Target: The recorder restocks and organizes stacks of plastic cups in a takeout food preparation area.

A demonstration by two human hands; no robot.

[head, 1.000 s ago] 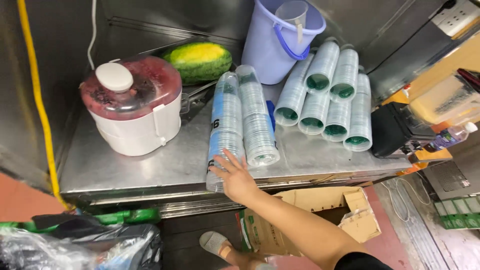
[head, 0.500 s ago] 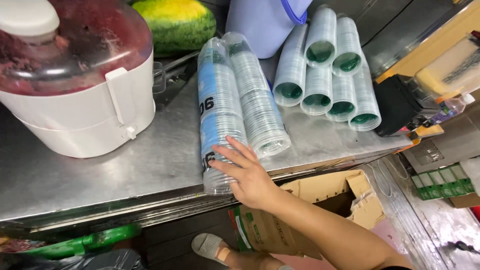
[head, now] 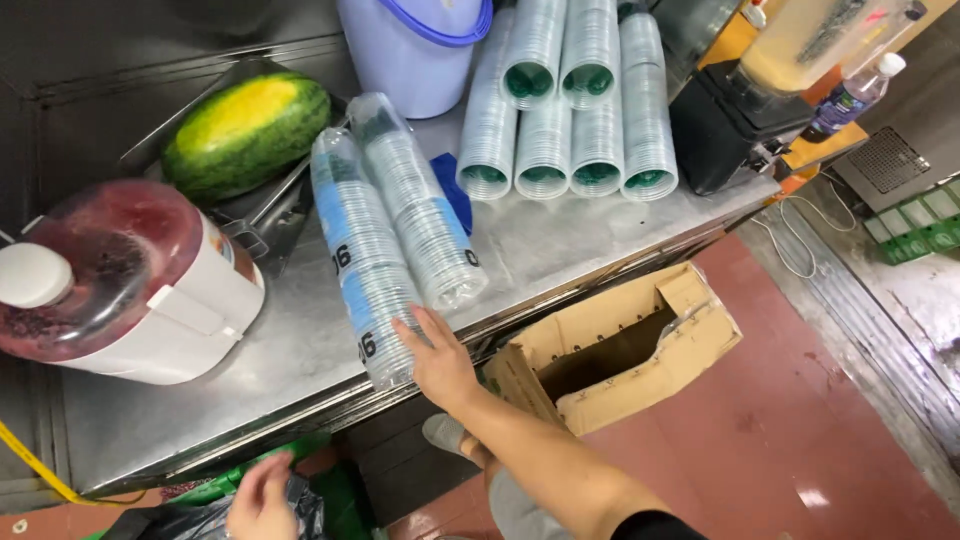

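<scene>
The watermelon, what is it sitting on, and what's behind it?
The watermelon lies on a tilted steel tray. Behind it is a dark metal wall. The tray's surface under the melon is hidden.

Steel desk (head: 300,340), scuffed. On it: white juicer (head: 130,290) with a red-stained clear lid at left; two wrapped sleeves of clear cups (head: 395,250) lying side by side mid-desk; stacked lid sleeves (head: 570,110) behind; lilac bucket (head: 415,50); black blender base (head: 725,130) at right edge.
</scene>
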